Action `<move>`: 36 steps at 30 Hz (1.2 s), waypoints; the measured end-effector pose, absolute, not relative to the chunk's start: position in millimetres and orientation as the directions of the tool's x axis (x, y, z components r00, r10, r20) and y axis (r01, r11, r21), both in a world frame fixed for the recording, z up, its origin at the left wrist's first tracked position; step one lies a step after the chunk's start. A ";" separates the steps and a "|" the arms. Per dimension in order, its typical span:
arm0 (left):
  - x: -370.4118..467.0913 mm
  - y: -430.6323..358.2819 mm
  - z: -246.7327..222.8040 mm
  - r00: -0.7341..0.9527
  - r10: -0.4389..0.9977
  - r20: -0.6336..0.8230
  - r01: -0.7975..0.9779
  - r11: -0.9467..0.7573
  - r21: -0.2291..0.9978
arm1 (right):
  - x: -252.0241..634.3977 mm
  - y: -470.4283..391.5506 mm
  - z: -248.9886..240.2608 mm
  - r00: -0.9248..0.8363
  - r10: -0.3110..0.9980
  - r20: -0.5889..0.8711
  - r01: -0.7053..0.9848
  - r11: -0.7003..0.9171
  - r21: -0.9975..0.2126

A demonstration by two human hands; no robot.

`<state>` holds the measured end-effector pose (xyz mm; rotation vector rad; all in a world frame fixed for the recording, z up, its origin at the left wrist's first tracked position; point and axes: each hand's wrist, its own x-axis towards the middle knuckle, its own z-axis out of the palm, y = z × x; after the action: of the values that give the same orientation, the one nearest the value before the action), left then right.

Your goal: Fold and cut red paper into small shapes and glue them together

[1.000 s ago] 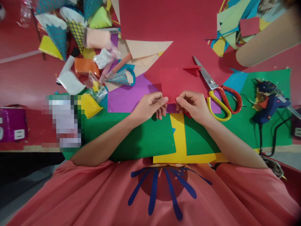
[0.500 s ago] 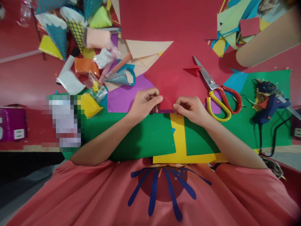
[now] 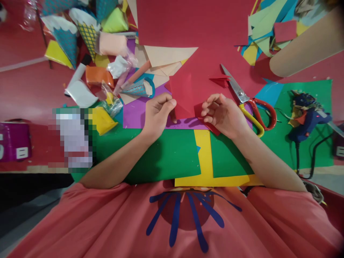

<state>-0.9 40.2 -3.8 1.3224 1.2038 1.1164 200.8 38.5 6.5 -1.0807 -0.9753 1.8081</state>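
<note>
A piece of red paper [image 3: 182, 96] is pinched between the thumb and fingers of my left hand [image 3: 159, 113], above a purple sheet [image 3: 137, 114]. To its right, my right hand [image 3: 224, 114] has its palm turned up and its fingers loosely curled and apart. Beneath those fingers lies another red piece [image 3: 212, 127], partly hidden by the hand. The scissors [image 3: 240, 94], with one red and one yellow handle loop, lie just beyond my right hand. A small folded red scrap [image 3: 221, 81] touches their blades.
Green sheets [image 3: 161, 154] and a yellow sheet [image 3: 205, 157] cover the near edge. Clay packets [image 3: 99, 76] and patterned cones [image 3: 87, 30] crowd the left. At right are a blue glue gun [image 3: 306, 123], a cardboard tube [image 3: 303, 46] and paper scraps [image 3: 266, 25].
My left hand has moved slightly left with the red paper. My right hand has let go of the paper, moved right and opened. Another red piece now shows under it.
</note>
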 end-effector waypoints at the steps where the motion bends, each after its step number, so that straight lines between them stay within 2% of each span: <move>1: -0.8 39.6 -3.3 0.090 0.996 0.010 0.094 -0.019 0.995 | 202.0 41.0 6.4 -0.298 0.901 -0.315 -0.234 -0.389 -0.891; 7: 0.1 36.6 -1.0 0.090 0.995 -0.032 0.208 0.013 0.978 | 209.0 45.3 0.2 -0.274 0.906 -0.322 -0.200 -0.381 -0.903; 15: 0.6 36.1 -1.4 0.128 0.992 -0.022 0.135 0.005 0.991 | 211.9 44.6 1.5 -0.253 0.898 -0.360 -0.187 -0.411 -0.892; 24: 0.6 35.4 0.4 0.148 0.987 -0.064 0.150 0.042 0.988 | 213.3 44.6 3.1 -0.146 0.949 -0.278 -0.001 -0.281 -0.960; 29: 2.7 35.7 3.6 0.190 0.980 -0.056 0.097 0.038 0.995 | 215.7 43.1 5.6 -0.143 0.930 -0.340 -0.066 -0.351 -0.934; 36: 5.5 32.7 4.7 0.353 0.935 -0.026 0.124 -0.020 0.992 | 218.0 41.6 3.5 -0.196 0.911 -0.363 -0.132 -0.391 -0.911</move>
<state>5.5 32.7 4.7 1.4473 1.0248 0.8727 218.0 41.6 3.5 -1.2694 -0.9908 1.6976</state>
